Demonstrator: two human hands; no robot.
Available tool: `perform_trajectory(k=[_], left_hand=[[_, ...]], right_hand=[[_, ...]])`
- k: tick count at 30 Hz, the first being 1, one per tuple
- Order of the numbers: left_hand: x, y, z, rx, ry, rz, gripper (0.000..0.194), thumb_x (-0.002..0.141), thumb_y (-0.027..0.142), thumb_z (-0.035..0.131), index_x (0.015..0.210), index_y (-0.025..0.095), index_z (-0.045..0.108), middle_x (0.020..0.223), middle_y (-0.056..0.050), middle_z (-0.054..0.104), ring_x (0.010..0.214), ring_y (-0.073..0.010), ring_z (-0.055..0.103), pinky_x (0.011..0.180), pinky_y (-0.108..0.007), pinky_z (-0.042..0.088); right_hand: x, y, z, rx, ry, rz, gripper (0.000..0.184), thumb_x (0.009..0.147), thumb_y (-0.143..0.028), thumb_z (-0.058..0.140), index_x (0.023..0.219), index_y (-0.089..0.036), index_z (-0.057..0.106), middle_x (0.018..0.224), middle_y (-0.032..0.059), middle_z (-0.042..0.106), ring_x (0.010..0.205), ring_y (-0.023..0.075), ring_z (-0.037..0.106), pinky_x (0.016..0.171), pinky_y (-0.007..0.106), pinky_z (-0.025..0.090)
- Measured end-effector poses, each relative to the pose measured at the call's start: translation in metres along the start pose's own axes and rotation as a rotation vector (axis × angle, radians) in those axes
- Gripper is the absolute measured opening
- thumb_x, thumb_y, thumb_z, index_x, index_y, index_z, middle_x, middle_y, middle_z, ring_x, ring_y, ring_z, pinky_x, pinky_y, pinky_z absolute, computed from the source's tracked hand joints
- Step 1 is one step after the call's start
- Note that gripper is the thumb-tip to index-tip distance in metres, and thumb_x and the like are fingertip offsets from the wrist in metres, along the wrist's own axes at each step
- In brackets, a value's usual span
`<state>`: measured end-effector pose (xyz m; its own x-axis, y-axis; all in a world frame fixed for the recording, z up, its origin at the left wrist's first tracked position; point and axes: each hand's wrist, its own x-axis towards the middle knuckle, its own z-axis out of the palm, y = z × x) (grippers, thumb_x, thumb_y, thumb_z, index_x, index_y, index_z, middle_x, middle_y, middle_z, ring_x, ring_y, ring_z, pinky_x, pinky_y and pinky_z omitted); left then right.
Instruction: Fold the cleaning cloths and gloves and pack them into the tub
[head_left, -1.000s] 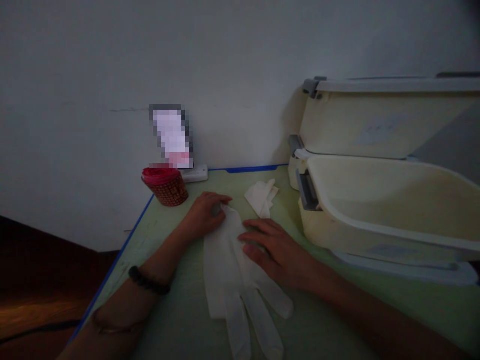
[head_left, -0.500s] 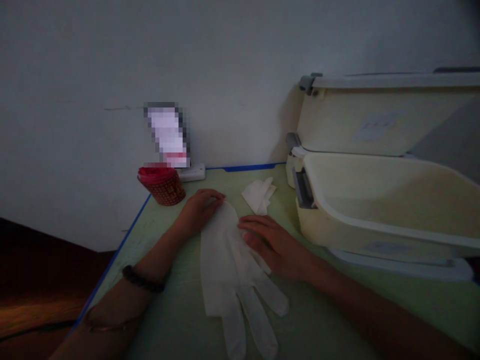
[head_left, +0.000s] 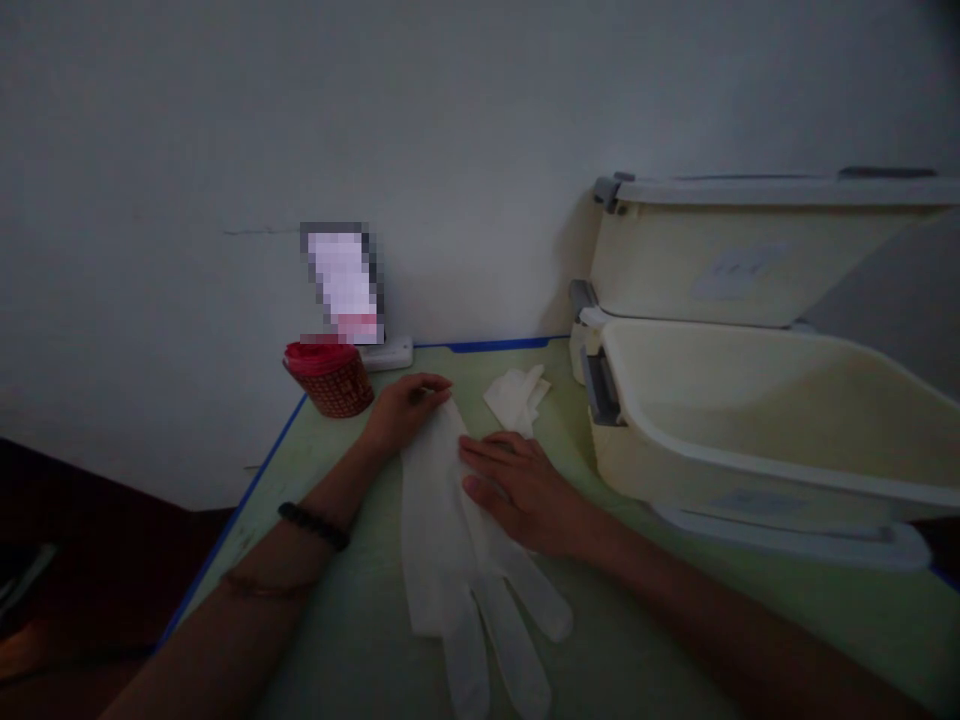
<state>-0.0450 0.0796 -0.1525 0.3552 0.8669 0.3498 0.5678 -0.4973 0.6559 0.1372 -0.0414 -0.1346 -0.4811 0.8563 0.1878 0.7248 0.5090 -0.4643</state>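
Note:
A white disposable glove (head_left: 439, 535) lies flat on the green tabletop, its fingers pointing toward me. My left hand (head_left: 405, 408) pinches the glove's far edge at the cuff between thumb and fingertips. Across the glove's right side rests my right hand (head_left: 525, 490), palm down, with its fingers stretched out and pressing on the material; part of the glove is hidden beneath it. Just beyond the right hand sits a second white glove, folded into a small bundle (head_left: 516, 397).
A cream storage box (head_left: 637, 465) with its lid (head_left: 675, 245) raised stands on the right. At the back left are a red woven-pattern cup (head_left: 337, 385), a blurred phone (head_left: 345, 285) and a white power strip (head_left: 391, 353). Behind the green table (head_left: 330, 630) rises a wall.
My right hand has slid a little to the left over the glove, and the glove's upper right edge now lies further inward. My left hand keeps its pinch. The view has shifted slightly.

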Motion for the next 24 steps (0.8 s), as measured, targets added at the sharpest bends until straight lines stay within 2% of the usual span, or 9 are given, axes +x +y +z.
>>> perform_trajectory(k=[4,8,11,14,16,19,21,24], left_hand=[[0.006,-0.002,0.002,0.026,-0.040,0.015,0.026,0.080,0.035,0.051,0.092,0.017,0.065,0.088,-0.006,0.070,0.078,-0.0177,0.064,0.073,-0.030,0.050],[0.006,0.001,0.006,0.124,0.000,0.053,0.023,0.078,0.028,0.053,0.094,0.017,0.063,0.094,-0.008,0.068,0.087,-0.0204,0.061,0.081,-0.035,0.047],[-0.003,0.009,0.006,0.208,0.066,0.104,0.020,0.079,0.023,0.050,0.093,0.016,0.062,0.096,-0.009,0.064,0.096,-0.0231,0.056,0.090,-0.042,0.041],[-0.025,0.020,0.000,0.252,0.078,0.142,0.020,0.083,0.022,0.045,0.093,0.016,0.061,0.093,-0.009,0.063,0.093,-0.0214,0.056,0.087,-0.040,0.042],[-0.042,0.026,-0.007,0.265,0.020,0.169,0.020,0.083,0.024,0.047,0.096,0.017,0.060,0.096,-0.008,0.063,0.095,-0.0202,0.056,0.087,-0.037,0.043],[-0.060,0.032,-0.018,0.319,-0.225,0.265,0.029,0.086,0.028,0.044,0.112,0.020,0.055,0.116,-0.008,0.058,0.111,-0.0203,0.049,0.096,-0.038,0.038],[-0.064,0.034,-0.021,0.397,-0.359,0.283,0.037,0.088,0.033,0.041,0.123,0.023,0.048,0.131,-0.007,0.048,0.123,-0.0214,0.040,0.101,-0.041,0.031],[-0.062,0.034,-0.020,0.500,-0.441,0.240,0.048,0.088,0.041,0.037,0.133,0.025,0.035,0.143,-0.006,0.031,0.131,-0.0232,0.027,0.105,-0.045,0.022]], right_hand=[[0.000,-0.001,-0.001,0.016,0.004,-0.008,0.047,0.092,-0.040,0.027,0.124,-0.014,0.049,0.130,0.0057,0.050,0.115,0.0216,0.040,0.099,0.041,0.028],[0.002,0.004,0.000,0.086,0.004,-0.011,0.047,0.092,-0.039,0.027,0.122,-0.012,0.051,0.130,0.0090,0.050,0.118,0.0209,0.041,0.102,0.040,0.026],[0.000,0.008,-0.002,0.199,0.046,0.034,0.046,0.092,-0.038,0.029,0.121,-0.010,0.051,0.131,0.0126,0.048,0.121,0.0188,0.039,0.103,0.037,0.026],[-0.011,0.009,-0.008,0.259,0.079,0.113,0.040,0.087,-0.034,0.040,0.118,-0.011,0.050,0.127,0.0136,0.048,0.116,0.0184,0.044,0.097,0.034,0.034],[-0.020,0.007,-0.013,0.209,0.043,0.188,0.039,0.082,-0.032,0.049,0.115,-0.012,0.050,0.117,0.0131,0.053,0.104,0.0200,0.051,0.088,0.034,0.040],[-0.029,0.005,-0.022,0.162,-0.102,0.262,0.043,0.078,-0.030,0.053,0.117,-0.014,0.048,0.094,0.0097,0.062,0.081,0.0194,0.057,0.070,0.031,0.042],[-0.029,0.005,-0.027,0.183,-0.185,0.267,0.042,0.078,-0.026,0.052,0.118,-0.016,0.047,0.080,0.0056,0.063,0.071,0.0170,0.056,0.061,0.028,0.040],[-0.027,0.006,-0.034,0.186,-0.175,0.275,0.039,0.079,-0.022,0.050,0.117,-0.016,0.047,0.073,0.0026,0.062,0.066,0.0151,0.055,0.058,0.026,0.037]])
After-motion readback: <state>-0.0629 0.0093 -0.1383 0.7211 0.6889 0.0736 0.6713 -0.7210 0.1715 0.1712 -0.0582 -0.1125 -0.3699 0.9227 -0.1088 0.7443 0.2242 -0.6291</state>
